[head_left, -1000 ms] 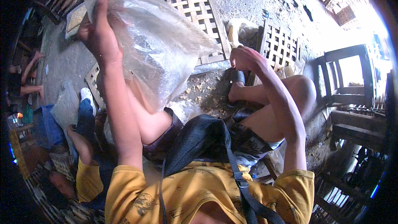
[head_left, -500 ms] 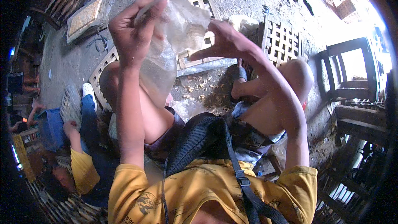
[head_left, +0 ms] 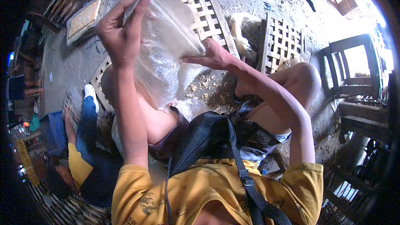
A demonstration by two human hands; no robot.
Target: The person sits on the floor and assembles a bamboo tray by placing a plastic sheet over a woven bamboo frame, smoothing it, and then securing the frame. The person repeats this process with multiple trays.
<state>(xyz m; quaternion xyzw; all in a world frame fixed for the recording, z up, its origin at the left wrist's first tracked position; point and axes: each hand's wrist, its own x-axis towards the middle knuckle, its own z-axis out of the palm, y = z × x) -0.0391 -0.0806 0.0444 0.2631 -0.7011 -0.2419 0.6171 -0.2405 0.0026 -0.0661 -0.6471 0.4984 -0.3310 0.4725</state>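
Held the plastic sheet (head_left: 160,54), clear and wrinkled, up on the near side of the woven panel (head_left: 210,18), covering part of the panel's left side in this view. Could not tell if a single layer or a bag. Gripped the upper edge narrowly with the left hand (head_left: 121,37), to the left of the panel, pinching film between thumb and fingers. Set the right hand (head_left: 214,55) at the sheet's right edge, in front of the panel's near end, with thumb and fingers spread apart about the film; could not tell if pressed tight or only touching. Let the lower folds hang on the near side of the panel, just beside the left leg (head_left: 156,118).

Risked, by judgement, losing the right edge first, through too loose a hold on slack film. Risked a tear as well, from a hard pull against the narrow left pinch, loading one small patch of thin material. Could also have snagged the film on the panel's slats or corner by swinging too close, or trapped the low folds against the leg. Could have dirtied the sheet, too, by dropping it among the pale crumbs (head_left: 204,85) scattered on the near side of the panel.
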